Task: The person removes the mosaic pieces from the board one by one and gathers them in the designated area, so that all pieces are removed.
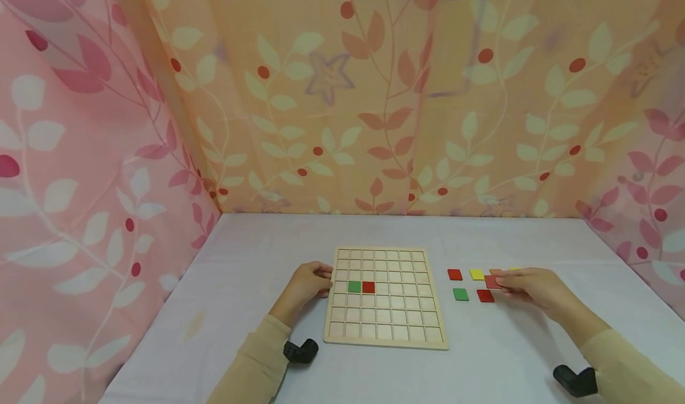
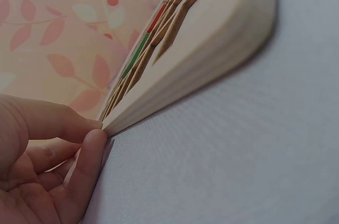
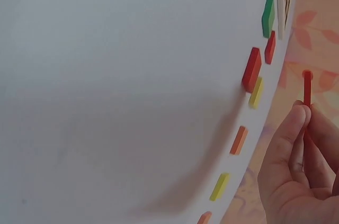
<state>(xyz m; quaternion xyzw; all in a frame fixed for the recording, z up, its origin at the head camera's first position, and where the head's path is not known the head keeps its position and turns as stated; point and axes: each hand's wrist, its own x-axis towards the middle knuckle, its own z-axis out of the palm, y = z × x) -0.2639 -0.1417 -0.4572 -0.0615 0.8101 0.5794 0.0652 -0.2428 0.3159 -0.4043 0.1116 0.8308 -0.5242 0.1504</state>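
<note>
A pale wooden grid board [image 1: 440, 332] lies flat on the table. In its cells sit a green square tile [image 1: 354, 287] and, just right of it, a red square tile [image 1: 368, 287]. My left hand [image 1: 309, 282] holds the board's left edge between thumb and index finger, seen close up in the left wrist view. To the right of the board, my right hand [image 1: 537, 288] pinches another red tile [image 3: 307, 89] by its edge, raised over the loose tiles. Below it lie a red tile [image 1: 485, 296] and a green tile [image 1: 461, 294].
Behind these two, a red tile [image 1: 455, 275], a yellow tile [image 1: 477, 275] and an orange tile [image 1: 495, 271] form a row. Another yellow tile [image 3: 219, 187] lies farther right, partly behind the hand. Patterned cloth [image 1: 332, 124] encloses the white table [image 1: 267, 237] at back and sides.
</note>
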